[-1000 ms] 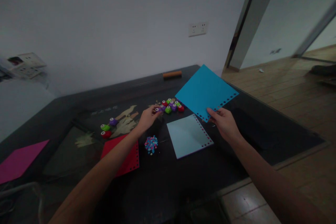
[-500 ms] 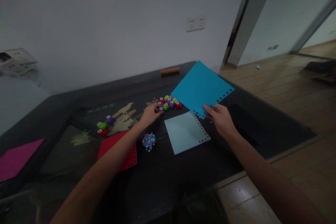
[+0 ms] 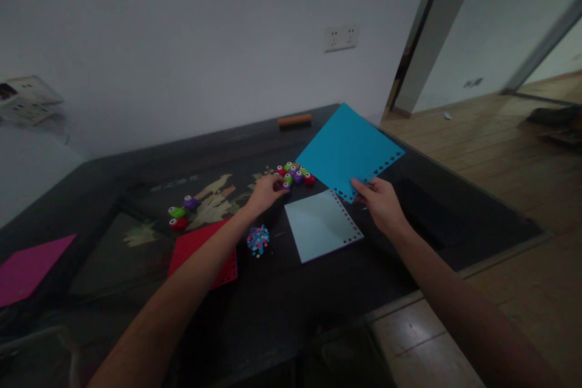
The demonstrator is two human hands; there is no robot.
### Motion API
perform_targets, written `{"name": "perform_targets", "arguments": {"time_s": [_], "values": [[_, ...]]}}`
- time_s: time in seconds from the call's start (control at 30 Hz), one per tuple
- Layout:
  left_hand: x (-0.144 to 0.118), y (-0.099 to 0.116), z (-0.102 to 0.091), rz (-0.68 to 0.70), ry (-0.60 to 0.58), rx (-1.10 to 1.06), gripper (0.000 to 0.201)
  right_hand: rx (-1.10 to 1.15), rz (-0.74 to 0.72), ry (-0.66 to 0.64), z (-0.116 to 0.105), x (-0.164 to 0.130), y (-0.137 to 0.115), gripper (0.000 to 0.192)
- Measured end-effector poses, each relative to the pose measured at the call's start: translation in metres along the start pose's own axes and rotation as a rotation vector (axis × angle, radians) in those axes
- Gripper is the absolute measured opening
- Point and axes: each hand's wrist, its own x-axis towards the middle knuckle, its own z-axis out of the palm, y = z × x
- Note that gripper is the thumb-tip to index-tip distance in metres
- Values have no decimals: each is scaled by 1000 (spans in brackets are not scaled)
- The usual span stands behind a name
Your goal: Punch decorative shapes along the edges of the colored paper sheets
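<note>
My right hand (image 3: 379, 200) pinches the punched edge of a blue paper sheet (image 3: 348, 145), which is tilted up over the right side of the table. Small shaped holes run along that edge. My left hand (image 3: 266, 191) reaches in to a cluster of small red, green and purple craft punches (image 3: 297, 176). Its fingers close around a purple craft punch (image 3: 287, 186) at the cluster's near left side, partly hidden by them. Just in front lies a pale blue sheet (image 3: 321, 227) with holes along its right edge.
A red punched sheet (image 3: 193, 245) lies partly under my left forearm, beside a pile of paper confetti (image 3: 258, 239). Several more punches (image 3: 178, 224) sit at the left. A magenta sheet (image 3: 34, 270) lies far left; an orange-brown stick (image 3: 294, 120) rests near the wall.
My left hand has shifted slightly right and up against the punch cluster, with the purple craft punch moving along. The right hand and blue sheet stay almost in place.
</note>
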Motion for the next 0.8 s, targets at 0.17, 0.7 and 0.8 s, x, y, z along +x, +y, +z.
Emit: {"name": "perform_targets", "arguments": {"time_s": [0.17, 0.7, 0.8], "values": [[1, 0, 3, 28, 15, 7, 19, 3, 2, -13, 1, -1, -1, 34], [-42, 21, -23, -63, 108, -302, 26, -183, 154, -343, 5, -8, 4, 37], [-67, 33, -30, -114, 10, -419, 39, -276, 246, -505, 6, -11, 5, 38]]}}
